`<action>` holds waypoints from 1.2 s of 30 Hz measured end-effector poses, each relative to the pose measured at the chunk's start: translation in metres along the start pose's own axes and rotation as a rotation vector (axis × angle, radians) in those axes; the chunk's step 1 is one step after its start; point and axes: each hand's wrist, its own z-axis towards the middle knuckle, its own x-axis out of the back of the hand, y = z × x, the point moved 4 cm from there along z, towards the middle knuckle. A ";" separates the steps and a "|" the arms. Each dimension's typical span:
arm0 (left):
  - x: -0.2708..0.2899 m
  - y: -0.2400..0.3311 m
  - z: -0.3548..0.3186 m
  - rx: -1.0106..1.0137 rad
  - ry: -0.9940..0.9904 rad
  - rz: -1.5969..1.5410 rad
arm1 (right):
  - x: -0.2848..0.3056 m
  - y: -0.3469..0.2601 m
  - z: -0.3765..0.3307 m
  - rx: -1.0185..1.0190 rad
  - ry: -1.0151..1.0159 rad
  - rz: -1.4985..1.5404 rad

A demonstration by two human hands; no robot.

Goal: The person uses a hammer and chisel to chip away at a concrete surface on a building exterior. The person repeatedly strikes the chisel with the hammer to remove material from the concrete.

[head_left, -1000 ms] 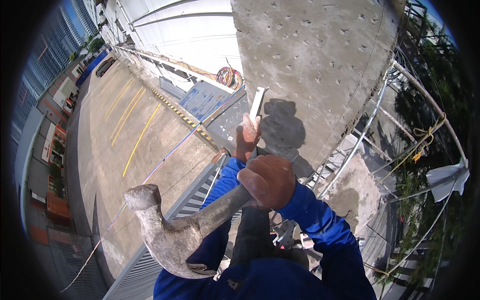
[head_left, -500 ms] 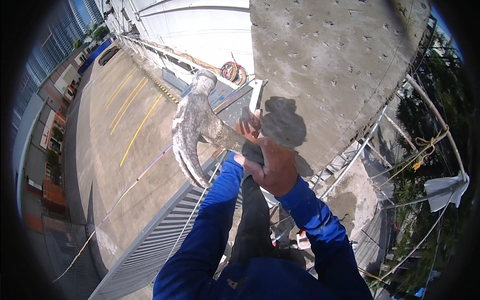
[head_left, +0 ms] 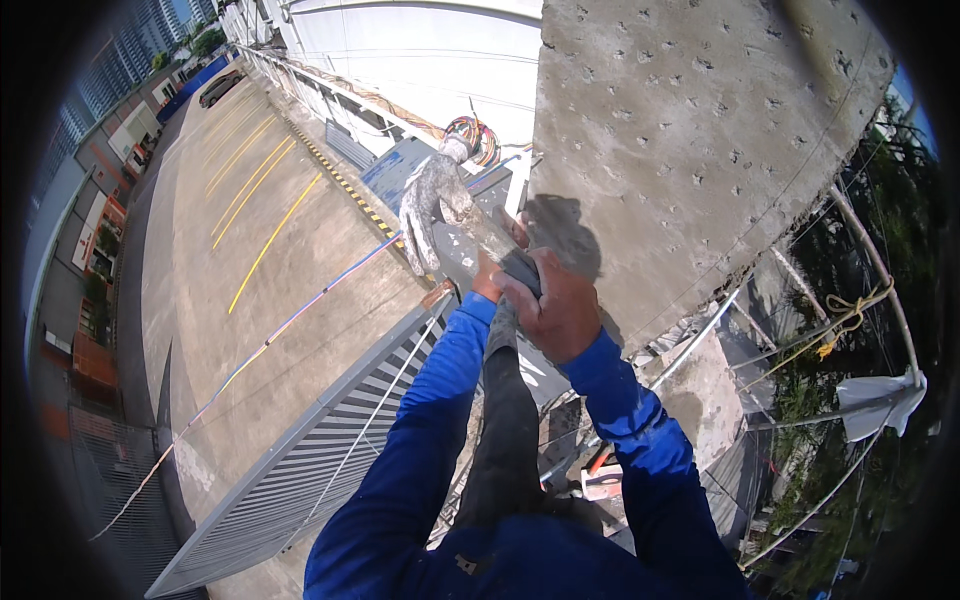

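My right hand (head_left: 560, 312) is closed around the dark grip of a claw hammer (head_left: 432, 192). Its worn, whitish head points up and to the left, the claw hanging down on the left. Beyond the handle is my left hand (head_left: 488, 279), mostly covered by the hammer and my right hand. Only its wrist side and a few fingertips show, close to the wall's left edge, so what it holds, if anything, is hidden. The grey concrete wall (head_left: 690, 150) ahead is pitted with many small chipped marks, and a dark shadow falls on it beside my hands.
Below on the left lie a slatted grey metal panel (head_left: 300, 470) and a paved yard (head_left: 240, 330) far down. A colourful rope (head_left: 310, 300) crosses the left side. Coiled cables (head_left: 484, 142) hang at the white wall. Poles (head_left: 870, 240) tied with yellow rope (head_left: 850, 312) stand right.
The hammer head has moved away from me, looking smaller and higher, nearer the coiled cables. My right hand has shifted slightly up with it. The whole view has also shifted a little.
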 end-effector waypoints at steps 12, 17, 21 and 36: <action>-0.007 -0.003 0.018 -0.002 -0.282 0.408 | -0.030 0.121 0.030 -0.283 -0.154 -0.348; 0.023 0.046 0.023 -0.213 0.185 0.269 | 0.001 -0.001 0.024 0.093 0.001 -0.082; 0.016 0.039 0.034 0.440 0.032 -0.115 | 0.021 -0.030 0.021 0.607 0.057 -0.071; 0.008 -0.002 -0.027 0.350 0.053 0.200 | -0.018 -0.015 -0.017 0.152 0.035 0.098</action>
